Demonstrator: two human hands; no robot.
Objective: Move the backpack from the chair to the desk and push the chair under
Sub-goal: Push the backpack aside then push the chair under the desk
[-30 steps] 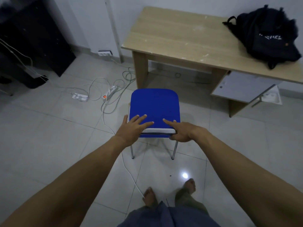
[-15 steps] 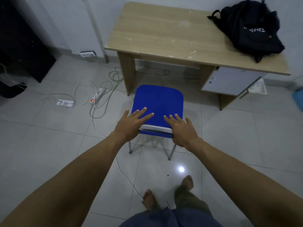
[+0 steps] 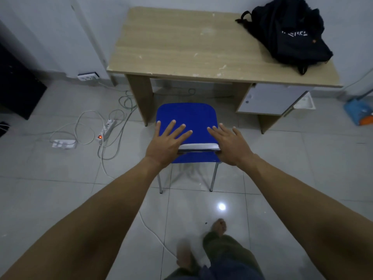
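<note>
Backpack (image 3: 290, 35): black; lying on the desk's far right corner
Desk (image 3: 181, 49): light wood; against the wall
Chair (image 3: 186, 118): blue; in front of the desk opening, seat not yet under
Left hand (image 3: 166, 145): fingers spread flat over the backrest top; gripping nothing
Right hand (image 3: 230, 144): fingers spread flat likewise; gripping nothing
Floor (image 3: 60, 178): power strip (image 3: 107, 129) with cables, left of chair
</note>
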